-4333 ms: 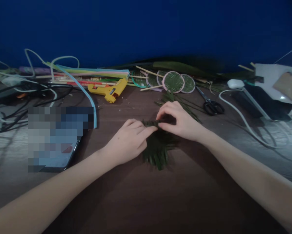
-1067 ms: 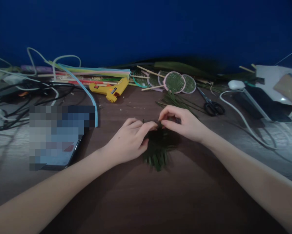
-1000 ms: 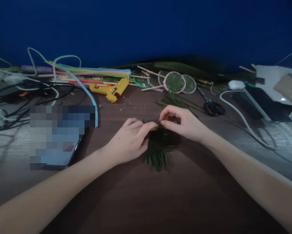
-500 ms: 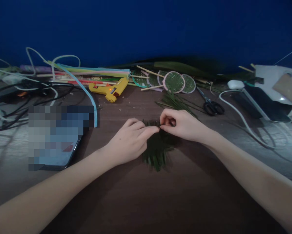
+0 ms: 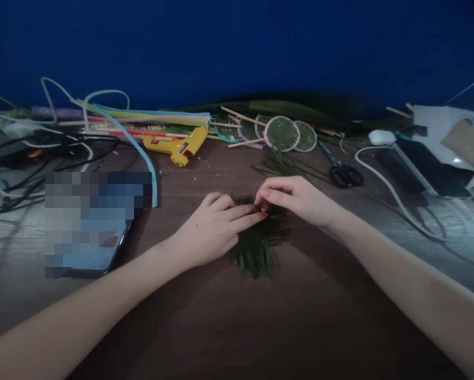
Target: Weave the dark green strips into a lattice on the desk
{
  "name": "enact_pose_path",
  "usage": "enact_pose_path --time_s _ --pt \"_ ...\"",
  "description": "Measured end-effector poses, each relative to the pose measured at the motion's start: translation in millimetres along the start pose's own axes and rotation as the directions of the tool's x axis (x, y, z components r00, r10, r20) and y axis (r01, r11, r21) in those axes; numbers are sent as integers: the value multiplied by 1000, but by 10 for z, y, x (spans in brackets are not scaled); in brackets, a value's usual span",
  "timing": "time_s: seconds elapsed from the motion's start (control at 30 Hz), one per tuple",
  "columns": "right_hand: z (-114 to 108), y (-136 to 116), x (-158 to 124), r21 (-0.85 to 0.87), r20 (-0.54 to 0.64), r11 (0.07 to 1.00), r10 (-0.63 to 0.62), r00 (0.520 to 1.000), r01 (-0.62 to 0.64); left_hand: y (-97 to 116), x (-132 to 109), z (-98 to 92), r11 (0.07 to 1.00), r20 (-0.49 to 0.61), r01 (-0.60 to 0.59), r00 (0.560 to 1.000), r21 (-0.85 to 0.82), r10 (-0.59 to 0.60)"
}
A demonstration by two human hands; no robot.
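Note:
A small mat of dark green leaf strips (image 5: pixel 256 253) lies on the brown table, its strip ends loose toward me. My left hand (image 5: pixel 211 229) rests palm down on its left side, index and middle fingers stretched across the upper part. From the right, my right hand (image 5: pixel 292 198) reaches in with thumb and fingers pinched at the mat's upper edge, close to the left fingertips. It seems to grip a leaf strip, mostly hidden by the fingers. Beyond the hands lies a heap of loose green strips (image 5: pixel 278 163).
Round green woven fans (image 5: pixel 282 133) on sticks lie at the back, beside black scissors (image 5: pixel 345 174). A yellow glue gun (image 5: pixel 179 148) and coloured strips (image 5: pixel 161 116) are back left. A phone (image 5: pixel 98 227) with a blurred-out screen sits left. Cables (image 5: pixel 403 206) cross both sides.
My left index and middle fingers have straightened and extended rightward over the mat. The right hand's fingers have shifted slightly left and changed their pinch at its upper edge.

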State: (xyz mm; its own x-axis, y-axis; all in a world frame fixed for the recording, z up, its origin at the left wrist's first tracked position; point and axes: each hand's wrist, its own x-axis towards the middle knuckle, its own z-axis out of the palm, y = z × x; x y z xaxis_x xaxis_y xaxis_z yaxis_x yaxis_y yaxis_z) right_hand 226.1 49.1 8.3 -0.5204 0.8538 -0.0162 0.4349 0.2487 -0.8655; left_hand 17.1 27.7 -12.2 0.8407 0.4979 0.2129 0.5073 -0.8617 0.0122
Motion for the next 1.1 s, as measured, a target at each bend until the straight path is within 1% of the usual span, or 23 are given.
enact_pose_path --time_s 0.13,0.37,0.5,0.6,0.73,0.83,0.93,1.1 --pt "-1 -7 -6 -34 44 999 -24 999 26 -5 -2 0 1000 7 5 1000 -12 -5" --pt "-17 -1 -9 22 66 999 -29 997 28 -9 -13 15 998 -1 28 1000 -55 -28" --pt "-21 10 -4 27 59 997 -78 995 76 -1 -9 31 998 -60 46 997 -52 -49" --pt "-36 2 -2 -59 28 994 -91 995 93 2 -4 34 998 -78 49 996 -47 -52" --pt "-69 8 -1 -262 -98 964 -63 993 36 -3 -2 30 997 -67 55 996 -51 -58" --pt "-85 39 3 -380 -82 925 -11 997 -21 -9 0 31 997 -76 50 996 -58 -54" --pt "-81 67 8 -393 -72 917 39 997 -64 -10 3 32 997 -79 45 996 -56 -49" --pt "-54 84 17 -381 -73 924 15 997 -42 0 5 24 998 -80 45 996 -46 -49"
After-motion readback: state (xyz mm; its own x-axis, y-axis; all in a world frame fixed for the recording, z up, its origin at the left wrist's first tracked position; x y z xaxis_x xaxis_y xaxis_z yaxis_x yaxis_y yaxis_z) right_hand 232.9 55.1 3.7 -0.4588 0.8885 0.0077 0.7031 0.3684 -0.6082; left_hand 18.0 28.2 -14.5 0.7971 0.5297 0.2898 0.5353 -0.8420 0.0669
